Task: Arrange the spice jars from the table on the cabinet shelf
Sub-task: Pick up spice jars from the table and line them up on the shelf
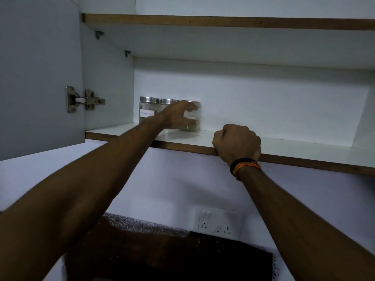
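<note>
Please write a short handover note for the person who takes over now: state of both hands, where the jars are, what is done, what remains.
Left hand: wrapped around the third jar, the rightmost one, standing on the lower shelf.
Right hand: closed fist resting on the shelf's front edge, holding nothing.
Done: first jar and second jar stand in a row at the back left.
Left: release the third jar. The table is out of view, so the remaining jars cannot be counted.

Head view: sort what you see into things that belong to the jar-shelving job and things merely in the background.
Job: left jar; middle jar; right jar; shelf; left hand, around the right jar; right hand, fisted on the shelf edge.

Background: hinge; socket panel; upper shelf.
</note>
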Demonstrator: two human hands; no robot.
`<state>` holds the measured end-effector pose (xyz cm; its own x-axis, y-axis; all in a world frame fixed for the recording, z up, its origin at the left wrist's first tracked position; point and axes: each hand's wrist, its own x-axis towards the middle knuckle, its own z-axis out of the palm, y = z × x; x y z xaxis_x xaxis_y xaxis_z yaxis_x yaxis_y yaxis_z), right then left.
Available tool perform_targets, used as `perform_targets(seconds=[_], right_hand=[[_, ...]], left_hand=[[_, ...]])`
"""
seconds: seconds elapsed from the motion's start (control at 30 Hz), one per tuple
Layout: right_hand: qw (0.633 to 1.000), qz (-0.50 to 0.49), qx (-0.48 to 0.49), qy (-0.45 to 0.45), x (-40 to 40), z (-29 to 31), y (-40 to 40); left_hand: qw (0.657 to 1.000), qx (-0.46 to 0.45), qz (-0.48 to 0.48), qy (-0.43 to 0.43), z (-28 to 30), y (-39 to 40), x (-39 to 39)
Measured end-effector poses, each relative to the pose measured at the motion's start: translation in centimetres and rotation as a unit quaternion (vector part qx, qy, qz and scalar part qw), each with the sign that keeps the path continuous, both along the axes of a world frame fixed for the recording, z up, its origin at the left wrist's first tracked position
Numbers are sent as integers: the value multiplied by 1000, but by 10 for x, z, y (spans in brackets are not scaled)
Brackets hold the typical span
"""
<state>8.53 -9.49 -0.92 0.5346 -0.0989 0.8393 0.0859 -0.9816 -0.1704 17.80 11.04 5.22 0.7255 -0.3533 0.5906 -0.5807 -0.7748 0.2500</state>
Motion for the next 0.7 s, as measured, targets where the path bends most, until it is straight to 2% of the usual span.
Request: perform_targets(seconds=[0.07,0.17,0.27,0.4,0.57,0.7], right_hand=[[999,21,-32,16,-1,-1,-3],[996,43,-68,27,-6,-6,-6],[997,35,-64,20,-14,-13,-2],[998,20,-64,13,-32,-30,15],[993,89,-79,27,-57,-57,31],[989,146,-24,-17,-80,-85,51]], left_hand=[[1000,12,-7,0,-9,-3,-18],[999,-27,-18,-8,-22,-6,-49],[998,-63,-21,-21,-34,-2,-81],[998,-46,-11,-40,-55,2,-119],[996,-16,0,-92,-87,7,-151],[992,-39,20,-119,-120,13,-173]])
